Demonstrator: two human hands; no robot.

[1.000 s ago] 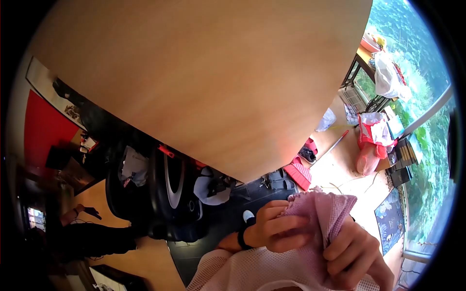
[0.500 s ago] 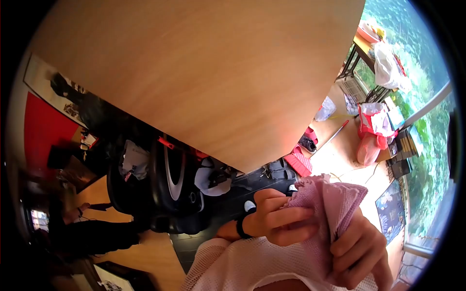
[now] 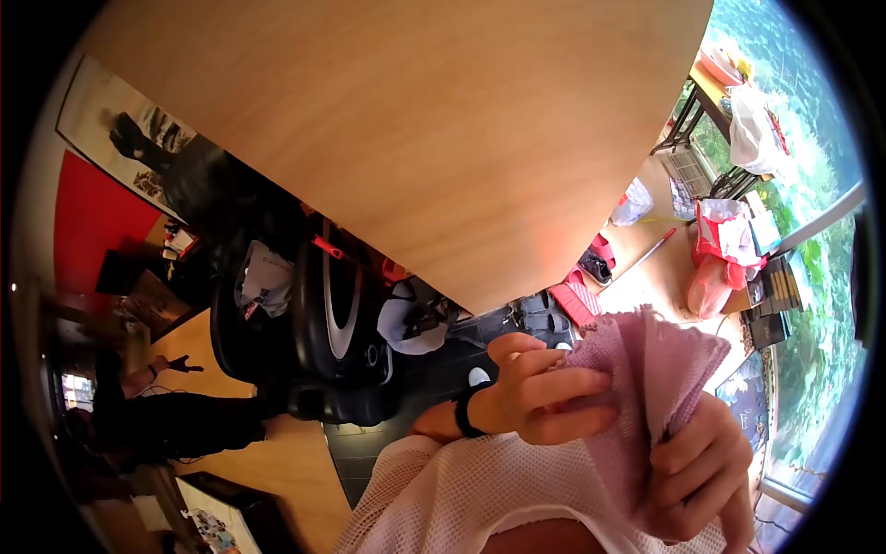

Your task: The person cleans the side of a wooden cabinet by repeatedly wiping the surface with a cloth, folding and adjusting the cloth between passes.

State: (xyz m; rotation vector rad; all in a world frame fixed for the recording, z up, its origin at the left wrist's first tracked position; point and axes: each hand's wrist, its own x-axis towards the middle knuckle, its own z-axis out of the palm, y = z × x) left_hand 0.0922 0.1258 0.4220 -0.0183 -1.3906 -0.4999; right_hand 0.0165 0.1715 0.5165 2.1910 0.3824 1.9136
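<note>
Passable over the dark floor point(image 3: 434, 379) between pink cloth point(image 3: 628, 379) and wooden panel point(image 3: 443, 157) (the broadest barrier), but obstructed leftward by bulky black furniture point(image 3: 309, 332).

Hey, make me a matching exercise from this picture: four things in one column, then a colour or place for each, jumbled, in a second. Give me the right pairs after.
Things:
1. Cloth
2. Wristband
3. Mesh garment
4. Wooden panel

Colours and places:
A. White
B. Stretching across the upper part of the view
C. Held by the left hand and the right hand
D. Black

Right pairs: 1-C, 2-D, 3-A, 4-B
</note>
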